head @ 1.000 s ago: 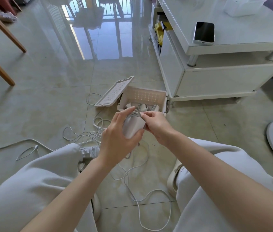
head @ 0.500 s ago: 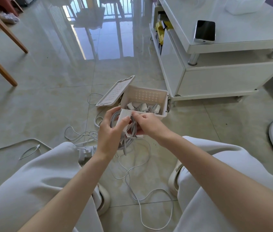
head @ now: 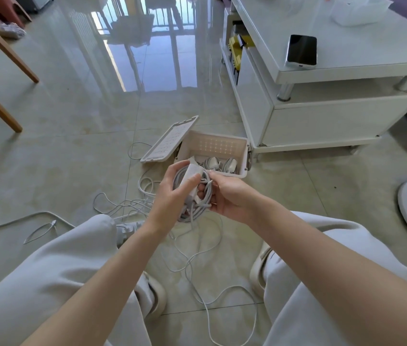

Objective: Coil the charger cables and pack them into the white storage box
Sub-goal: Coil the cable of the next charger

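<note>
Charger brick (head: 193, 172) is turned in the left hand (head: 170, 198). The broad face that was toward the camera 1.0 s ago is now angled away, with a narrower side showing. Grey cable coil (head: 192, 212), hidden behind the brick then, now hangs in view below the thumb. Right hand (head: 231, 196) moves from the brick's top edge to under the coil, thumb and forefinger pinching the cable end (head: 204, 180).

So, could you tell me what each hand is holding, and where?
The left hand grips the charger by its body; the right hand holds the coiled cable by the coil's right side.
</note>
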